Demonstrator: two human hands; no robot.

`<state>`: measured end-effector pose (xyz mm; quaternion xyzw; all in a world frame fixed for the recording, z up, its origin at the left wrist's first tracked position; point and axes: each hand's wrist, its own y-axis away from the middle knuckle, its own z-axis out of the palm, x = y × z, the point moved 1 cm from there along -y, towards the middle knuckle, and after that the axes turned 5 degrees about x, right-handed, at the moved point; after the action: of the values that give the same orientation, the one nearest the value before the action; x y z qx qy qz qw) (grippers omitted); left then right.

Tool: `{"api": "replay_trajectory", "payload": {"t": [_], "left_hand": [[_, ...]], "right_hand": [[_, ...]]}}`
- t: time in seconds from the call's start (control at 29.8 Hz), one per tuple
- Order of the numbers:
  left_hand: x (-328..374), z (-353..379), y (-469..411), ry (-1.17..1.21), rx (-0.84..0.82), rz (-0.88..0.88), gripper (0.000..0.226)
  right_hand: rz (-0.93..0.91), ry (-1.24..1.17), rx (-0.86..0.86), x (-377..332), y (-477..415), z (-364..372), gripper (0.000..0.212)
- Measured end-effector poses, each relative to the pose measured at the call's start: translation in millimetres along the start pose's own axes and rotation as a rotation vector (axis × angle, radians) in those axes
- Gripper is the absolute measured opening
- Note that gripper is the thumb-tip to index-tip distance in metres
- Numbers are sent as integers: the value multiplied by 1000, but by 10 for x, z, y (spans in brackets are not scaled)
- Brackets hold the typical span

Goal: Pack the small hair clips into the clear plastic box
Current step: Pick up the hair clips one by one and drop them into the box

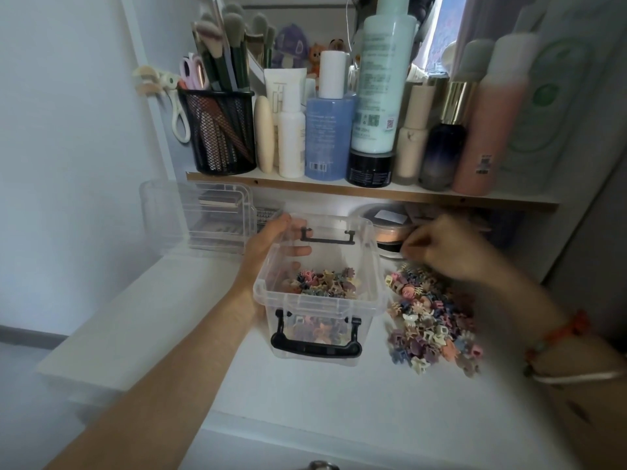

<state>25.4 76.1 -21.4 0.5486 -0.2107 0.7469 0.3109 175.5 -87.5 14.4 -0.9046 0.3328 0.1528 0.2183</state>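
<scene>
Your right hand [441, 247] was smeared by motion, so whether its fingers pinched anything could not be told. It covered part of the jar [386, 232] under the shelf. Your left hand [268, 242] gripped the box [369, 262], its fingers seen only dimly through the clear wall. The black handle [315, 347] hid some clips [322, 283] inside. The tall bottles [386, 79] ran off the top edge, their labels too small to read.

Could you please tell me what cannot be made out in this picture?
Head view:
- Right hand: motion blur hides whether it pinches one of the clips.
- Left hand: fingers partly behind the box wall.
- Jar under the shelf: shadowed, partly behind the right hand.
- Bottle labels: too small to read.
</scene>
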Motion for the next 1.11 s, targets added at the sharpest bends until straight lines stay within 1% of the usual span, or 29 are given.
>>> {"api": "replay_trajectory", "payload": {"t": [0.07,0.13,0.17,0.2,0.24,0.3,0.34,0.37,0.4,0.44,0.5,0.54,0.57,0.64,0.67,0.74,0.77,0.81,0.84,0.87,0.91,0.94,0.97,1.01,1.04,1.11], "left_hand": [[-11,-10,-4,-4,0,-8,27],[-16,-15,-6,-10,-4,-18,27],[-17,-16,-8,-5,-5,-20,28],[-16,-16,-10,4,-5,-16,27],[-16,-16,-13,12,-2,-11,27],[-16,-8,-10,20,1,0,26],[-12,-3,-6,20,0,1,26],[-11,1,-8,20,0,-3,26],[-10,4,-6,21,-1,-8,26],[-4,5,-14,22,-4,-11,26],[4,-4,-28,27,-15,-14,25],[5,-9,-38,28,-20,-13,25],[-4,-16,-47,27,-26,-13,25],[-23,-25,-50,19,-33,-13,26],[-29,-27,-51,20,-33,-11,26],[-32,-29,-51,30,-31,-10,26],[-25,-24,-48,33,-30,-11,26],[-24,-22,-41,33,-27,-12,26],[-13,-14,-33,32,-25,-14,26],[-11,-11,-24,27,-20,-15,26],[-7,-7,-19,20,-16,-19,26],[-2,0,-8,13,-13,-21,26],[3,5,-3,15,-10,-20,26],[8,12,1,21,-9,-18,25],[13,9,3,26,-5,-14,25],[19,17,18,27,-9,-9,26]], "right_hand": [[4,91,-78,31,13,96,11],[-8,136,-84,27,15,127,8],[-18,115,-61,12,6,125,8],[-27,26,-12,-17,-5,114,10],[-31,-144,52,-69,-5,89,13],[-71,-588,156,-255,48,-8,18],[-112,-738,156,-346,71,-50,18],[-150,-800,130,-412,86,-71,17],[-175,-810,92,-457,103,-86,15],[-179,-792,70,-456,101,-91,15],[-121,-704,88,-367,71,-96,14],[-85,-582,101,-294,53,-86,12],[-57,-403,87,-223,32,-62,10],[-38,-93,3,-105,10,19,13],[-47,5,-44,-71,10,63,16],[-47,113,-120,-47,28,130,18],[-39,142,-131,-41,29,148,18],[-30,158,-114,-34,24,148,18],[-25,149,-63,-32,4,139,17],[-24,80,20,-37,-7,121,15],[-19,-72,100,-71,-14,89,13],[-28,-287,146,-138,6,40,13],[-63,-505,152,-227,33,-12,17],[-115,-675,122,-320,71,-58,20],[-155,-761,79,-396,100,-79,20],[-181,-747,8,-455,130,-96,21]]}}
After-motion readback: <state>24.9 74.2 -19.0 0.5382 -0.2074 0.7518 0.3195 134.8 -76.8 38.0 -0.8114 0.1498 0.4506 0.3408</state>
